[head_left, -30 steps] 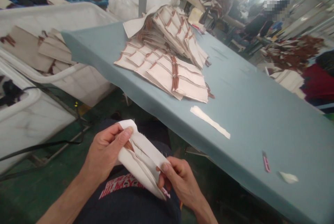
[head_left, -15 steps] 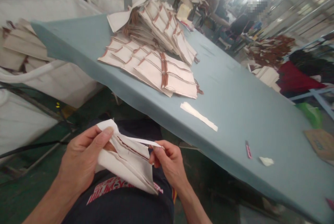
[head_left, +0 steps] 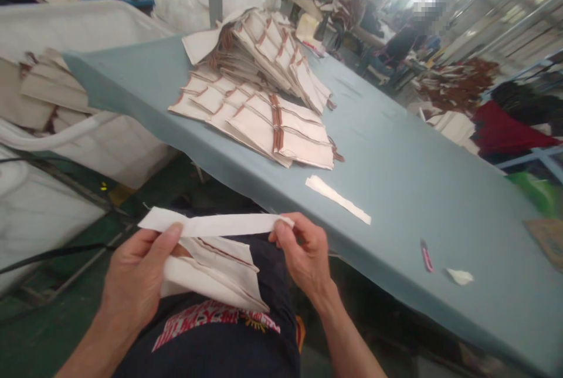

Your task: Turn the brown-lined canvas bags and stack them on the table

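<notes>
Between my hands a narrow white fabric strip [head_left: 229,225] is stretched nearly level. My left hand [head_left: 138,275] is closed, its thumb pressing the strip's left end and also gripping a cream fabric piece [head_left: 220,284] with a dark brown seam line. That piece hangs below the strip, in front of my dark shirt; part of it is hidden by my left fingers. My right hand [head_left: 303,249] pinches the strip's other end between thumb and fingers. On the table, beyond my hands, lies another cream strip [head_left: 338,199].
The blue-green table [head_left: 396,190] carries stacked cream pieces with brown edging [head_left: 259,114], a pink-handled cutter [head_left: 426,256] and a white scrap [head_left: 460,276]. White bins [head_left: 127,137] stand at left, one with fabric pieces. A person [head_left: 402,43] sits farther back.
The strip has come up clear of the cream piece's edge and now faces me flat. My right hand has moved right and slightly up; my left hand still grips both.
</notes>
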### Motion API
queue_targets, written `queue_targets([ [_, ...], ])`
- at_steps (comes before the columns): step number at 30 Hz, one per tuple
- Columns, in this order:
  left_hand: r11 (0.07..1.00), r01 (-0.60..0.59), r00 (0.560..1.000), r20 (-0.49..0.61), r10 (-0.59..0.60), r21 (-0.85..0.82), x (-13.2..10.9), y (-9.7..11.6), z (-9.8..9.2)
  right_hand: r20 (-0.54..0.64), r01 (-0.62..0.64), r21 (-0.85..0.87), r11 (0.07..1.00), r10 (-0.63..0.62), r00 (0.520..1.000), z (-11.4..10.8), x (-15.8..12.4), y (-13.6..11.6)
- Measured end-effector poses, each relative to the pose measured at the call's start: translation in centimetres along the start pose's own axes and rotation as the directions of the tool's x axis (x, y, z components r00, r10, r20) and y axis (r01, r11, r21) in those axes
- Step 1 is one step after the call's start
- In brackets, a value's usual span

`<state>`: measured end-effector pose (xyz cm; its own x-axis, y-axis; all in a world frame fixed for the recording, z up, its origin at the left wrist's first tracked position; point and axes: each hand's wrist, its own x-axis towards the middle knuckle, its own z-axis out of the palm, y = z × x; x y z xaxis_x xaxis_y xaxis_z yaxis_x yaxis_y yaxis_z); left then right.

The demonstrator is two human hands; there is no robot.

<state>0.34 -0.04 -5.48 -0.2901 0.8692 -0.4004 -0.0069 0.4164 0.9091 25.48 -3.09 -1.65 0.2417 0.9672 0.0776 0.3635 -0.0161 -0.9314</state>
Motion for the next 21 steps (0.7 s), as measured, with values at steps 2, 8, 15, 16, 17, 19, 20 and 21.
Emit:
queue_targets([
  [2,1.0,-0.002,0.999,0.033,0.003,-0.021,-0.3,-0.6,-0.1,-0.095,0.002,0.028,1.0,0.001,0.995,-0.1,0.7,-0.2],
  [8,0.995,-0.096,0.986,0.135,0.094,0.003,-1.1,-0.7,-0.1,-0.279,-0.035,0.263,0.964,0.11,0.954,0.8,1.9,1.4],
  [15,0.994,-0.107,0.974,0.203,0.101,0.019,-1.9,-0.2,0.2,-0.332,-0.038,0.537,0.842,0.253,0.909,0.7,3.9,2.6],
  [16,0.991,-0.127,0.971,0.208,0.118,0.033,-2.0,0.0,0.4,-0.342,-0.028,0.563,0.826,0.264,0.902,0.7,4.2,2.5],
  [17,0.986,-0.16,0.964,0.22,0.146,0.047,-2.1,0.2,0.5,-0.35,-0.017,0.587,0.809,0.273,0.896,0.7,4.5,2.4],
  [19,0.967,-0.243,0.94,0.265,0.215,0.075,-2.2,0.5,0.6,-0.355,0.004,0.63,0.777,0.284,0.891,0.8,5.0,2.0],
  [20,0.958,-0.273,0.925,0.296,0.236,0.088,-2.3,0.5,0.5,-0.352,0.011,0.651,0.759,0.289,0.89,0.9,5.3,1.7],
  [21,0.952,-0.288,0.914,0.327,0.24,0.105,-2.3,0.4,0.5,-0.344,0.015,0.676,0.737,0.298,0.89,1.0,5.6,1.3],
])
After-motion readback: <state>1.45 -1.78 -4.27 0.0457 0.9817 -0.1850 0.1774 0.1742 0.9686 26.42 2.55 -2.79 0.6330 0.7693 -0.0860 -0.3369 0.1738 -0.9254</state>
